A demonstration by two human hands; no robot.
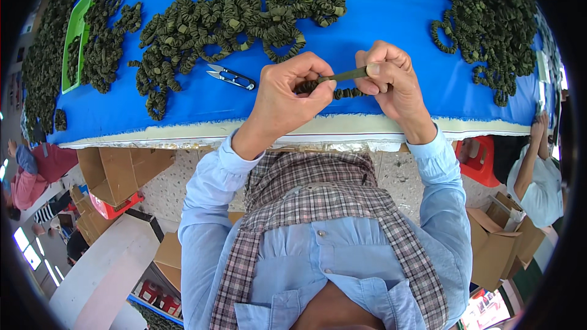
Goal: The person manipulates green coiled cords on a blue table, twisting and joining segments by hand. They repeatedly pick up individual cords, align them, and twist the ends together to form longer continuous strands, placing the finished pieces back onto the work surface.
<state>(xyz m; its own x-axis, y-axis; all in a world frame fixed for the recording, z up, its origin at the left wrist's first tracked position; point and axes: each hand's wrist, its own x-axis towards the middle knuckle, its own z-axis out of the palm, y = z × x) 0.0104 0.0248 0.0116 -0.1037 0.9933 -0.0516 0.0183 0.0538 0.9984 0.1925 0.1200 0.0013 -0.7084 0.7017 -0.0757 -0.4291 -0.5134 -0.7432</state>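
Above the table's near edge, my left hand [284, 95] and my right hand [396, 82] hold one dark green scrunchie [348, 76] between them. Its smooth, flat fabric section is stretched straight from my left thumb and fingers to the pinch of my right thumb and forefinger. Below that strip, the gathered part [347, 93] runs across from hand to hand. Part of the ring is hidden inside my left fingers. A pair of thread snips [231, 77] lies left of my left hand, blades pointing left. Just beyond my hands spreads a heap of similar scrunchies [238, 15].
Another large scrunchie pile [492, 18] covers the right side of the blue-covered table [367, 15]. At far left, more surround a green tray [72, 30]. People sit at both sides, one with pale-blue clothing [541, 183] at right. Cardboard boxes [125, 174] and red stools [477, 159] stand below.
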